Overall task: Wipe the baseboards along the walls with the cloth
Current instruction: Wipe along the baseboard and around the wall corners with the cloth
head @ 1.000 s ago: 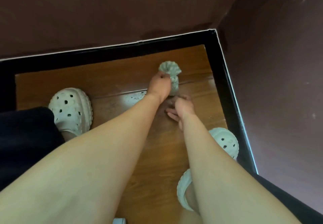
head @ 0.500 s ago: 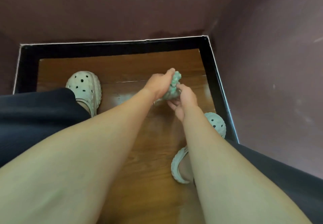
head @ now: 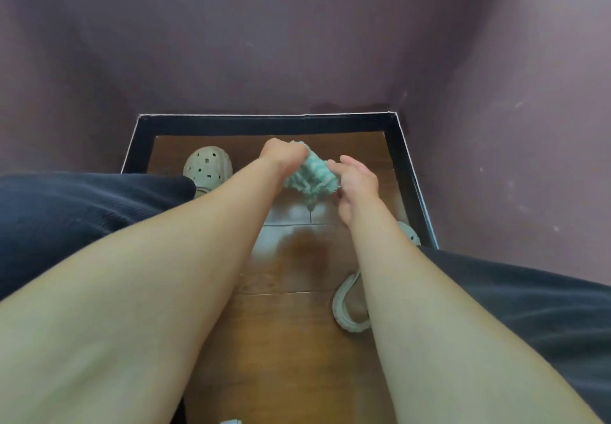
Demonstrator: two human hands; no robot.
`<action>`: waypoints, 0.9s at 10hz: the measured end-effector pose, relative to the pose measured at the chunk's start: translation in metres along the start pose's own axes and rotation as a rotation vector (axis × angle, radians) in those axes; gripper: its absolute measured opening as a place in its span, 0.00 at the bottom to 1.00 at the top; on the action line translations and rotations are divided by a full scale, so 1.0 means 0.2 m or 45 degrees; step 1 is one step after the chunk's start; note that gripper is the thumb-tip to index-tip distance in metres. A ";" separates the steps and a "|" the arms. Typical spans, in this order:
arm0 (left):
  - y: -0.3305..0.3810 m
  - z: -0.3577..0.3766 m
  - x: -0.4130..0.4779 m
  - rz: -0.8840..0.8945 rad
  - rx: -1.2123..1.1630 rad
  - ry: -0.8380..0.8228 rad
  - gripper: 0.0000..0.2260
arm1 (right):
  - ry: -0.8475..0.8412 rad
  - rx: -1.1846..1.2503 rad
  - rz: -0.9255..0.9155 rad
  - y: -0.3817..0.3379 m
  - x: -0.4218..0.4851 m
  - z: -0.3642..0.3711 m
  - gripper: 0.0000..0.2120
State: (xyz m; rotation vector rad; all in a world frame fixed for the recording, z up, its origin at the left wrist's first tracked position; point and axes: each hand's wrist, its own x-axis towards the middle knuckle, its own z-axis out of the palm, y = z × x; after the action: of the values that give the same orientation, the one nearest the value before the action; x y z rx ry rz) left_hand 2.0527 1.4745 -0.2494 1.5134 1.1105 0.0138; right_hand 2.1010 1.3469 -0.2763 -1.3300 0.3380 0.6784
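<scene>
A fluffy green-and-white cloth (head: 312, 175) hangs bunched between my two hands, above the wooden floor (head: 291, 308). My left hand (head: 284, 157) grips its upper left part with the fingers closed over it. My right hand (head: 355, 182) holds its right side, thumb and fingers pinching the fabric. A black baseboard (head: 264, 124) with a thin white top line runs along the far wall. It continues down the right wall (head: 411, 185) and the left wall (head: 137, 146). The cloth touches no baseboard.
Purple-brown walls (head: 297, 43) close in a narrow corner space on three sides. My feet wear pale perforated clogs, the left clog (head: 207, 167) near the far left corner, the right clog (head: 347, 304) by the right wall. Dark shorts (head: 82, 215) cover both knees.
The cloth was lifted off the floor by my left hand, and my right hand came up and took hold of its right side. The view tilted up, showing more wall.
</scene>
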 end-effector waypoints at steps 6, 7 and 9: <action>0.02 0.14 -0.38 0.094 0.031 0.061 0.22 | 0.130 -0.991 -0.149 -0.15 -0.31 -0.24 0.12; 0.07 0.16 -0.41 0.129 -0.091 0.002 0.19 | 0.197 -1.193 -0.194 -0.26 -0.37 -0.26 0.15; 0.14 0.28 -0.45 0.313 -0.144 -0.119 0.16 | 0.340 -1.286 -0.264 -0.35 -0.43 -0.34 0.08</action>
State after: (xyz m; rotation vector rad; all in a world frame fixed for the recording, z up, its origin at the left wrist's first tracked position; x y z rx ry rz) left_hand 2.0529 1.3798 -0.1952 1.5242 0.8316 0.1707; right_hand 2.0900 1.2532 -0.1863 -2.3917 0.0426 0.4947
